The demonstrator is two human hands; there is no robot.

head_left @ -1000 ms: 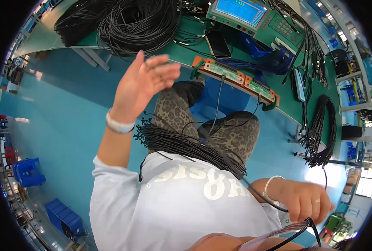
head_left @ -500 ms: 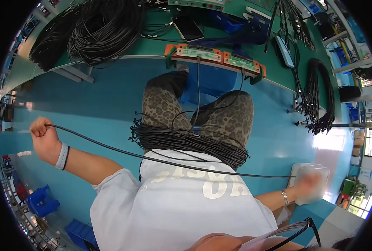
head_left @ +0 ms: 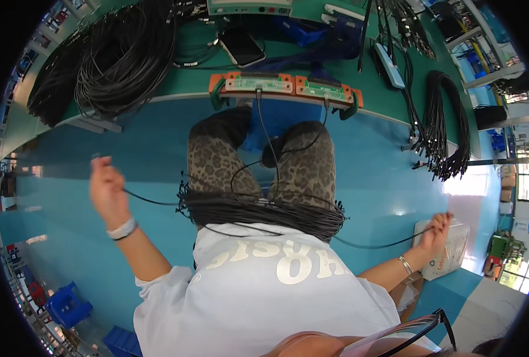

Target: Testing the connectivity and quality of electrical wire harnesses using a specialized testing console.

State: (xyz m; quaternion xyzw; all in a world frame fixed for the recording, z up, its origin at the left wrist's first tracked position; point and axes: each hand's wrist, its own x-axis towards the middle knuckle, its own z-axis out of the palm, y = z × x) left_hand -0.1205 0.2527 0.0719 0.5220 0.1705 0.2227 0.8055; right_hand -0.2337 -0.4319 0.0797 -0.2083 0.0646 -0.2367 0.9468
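Note:
My left hand (head_left: pixel 109 189) is raised out to the left, its fingers closed on one end of a black cable (head_left: pixel 151 200). That cable runs down to the bundle on my lap. Far to the right, my right hand (head_left: pixel 433 233) pinches a black cable stretch (head_left: pixel 374 246) that also leads back to the bundle. The middle of this strand is lost among the others. The bundle of black cables (head_left: pixel 258 213) lies across my thighs, its connector ends at both sides. Two cables climb from there to the green circuit boards (head_left: pixel 259 83) on the orange fixture at the table edge.
The green table (head_left: pixel 199 77) holds a large coil of black cables (head_left: pixel 121 65), a phone (head_left: pixel 241 46), a box-shaped device (head_left: pixel 249 7) and a light-blue tool (head_left: pixel 388 62). More cable bundles (head_left: pixel 443 125) hang over its right edge. A white carton (head_left: pixel 452 250) stands beside my right hand.
The long cable stretched taut between my hands has dropped onto the bundle and now sags. My left hand has come inward; my right hand has risen slightly. The whole view has shifted a little.

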